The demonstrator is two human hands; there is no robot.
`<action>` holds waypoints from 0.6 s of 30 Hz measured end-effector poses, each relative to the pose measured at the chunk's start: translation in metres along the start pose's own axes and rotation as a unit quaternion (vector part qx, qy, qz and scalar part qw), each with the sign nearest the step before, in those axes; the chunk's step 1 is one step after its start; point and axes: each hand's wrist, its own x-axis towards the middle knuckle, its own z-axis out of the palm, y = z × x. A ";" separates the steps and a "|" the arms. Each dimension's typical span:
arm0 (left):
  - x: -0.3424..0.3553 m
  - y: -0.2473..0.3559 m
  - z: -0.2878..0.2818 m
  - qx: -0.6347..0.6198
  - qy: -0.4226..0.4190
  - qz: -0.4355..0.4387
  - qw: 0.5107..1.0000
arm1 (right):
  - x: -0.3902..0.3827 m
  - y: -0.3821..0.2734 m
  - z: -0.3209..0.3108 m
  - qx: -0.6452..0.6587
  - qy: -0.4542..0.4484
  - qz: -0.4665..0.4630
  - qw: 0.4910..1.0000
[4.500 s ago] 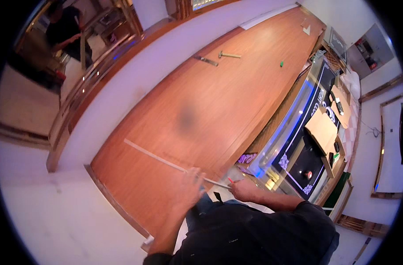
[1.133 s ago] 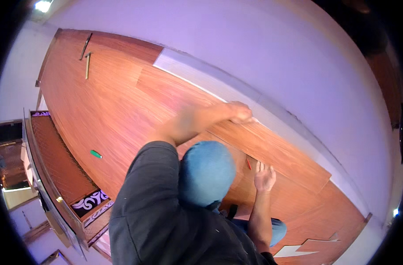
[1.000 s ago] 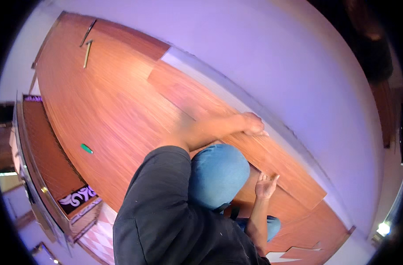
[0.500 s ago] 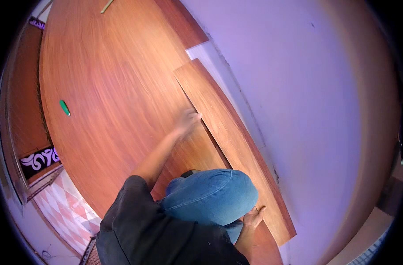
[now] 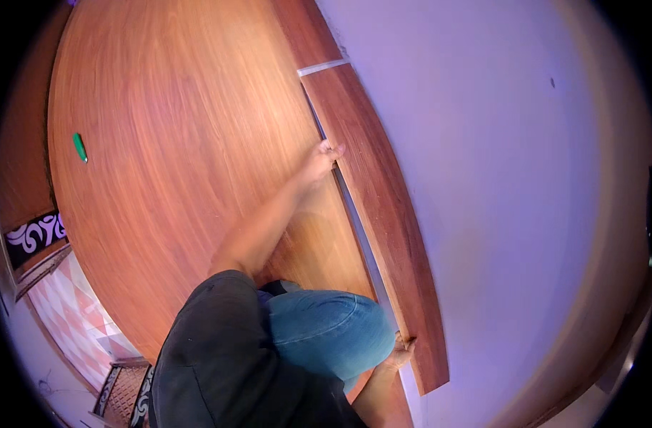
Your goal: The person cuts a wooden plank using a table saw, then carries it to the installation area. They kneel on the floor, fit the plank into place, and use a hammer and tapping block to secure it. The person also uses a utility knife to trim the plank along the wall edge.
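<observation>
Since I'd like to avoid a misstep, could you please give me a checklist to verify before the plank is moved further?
1. Left hand on the plank: ok, at its left edge.
2. Right hand on the plank: ok, near its lower end.
3. Left edge closed against the flooring: not ok, a gap shows.
4. Upper end meeting the dark board: not ok, a pale strip lies between.
5. Green tool out of the way: ok, far left.
6. Underside clean: cannot tell, hidden.

violet glow on wall [image 5: 483, 178], blackened corners
</observation>
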 end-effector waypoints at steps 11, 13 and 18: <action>0.023 0.014 -0.010 -0.012 -0.012 0.018 1.000 | 0.025 0.004 -0.029 -0.037 0.016 0.063 0.997; 0.024 0.013 -0.013 0.009 -0.004 0.012 1.000 | 0.026 0.004 -0.031 -0.041 0.014 0.069 0.997; 0.024 0.008 -0.021 0.030 -0.023 0.020 0.999 | 0.027 0.002 -0.032 -0.051 0.015 0.078 0.996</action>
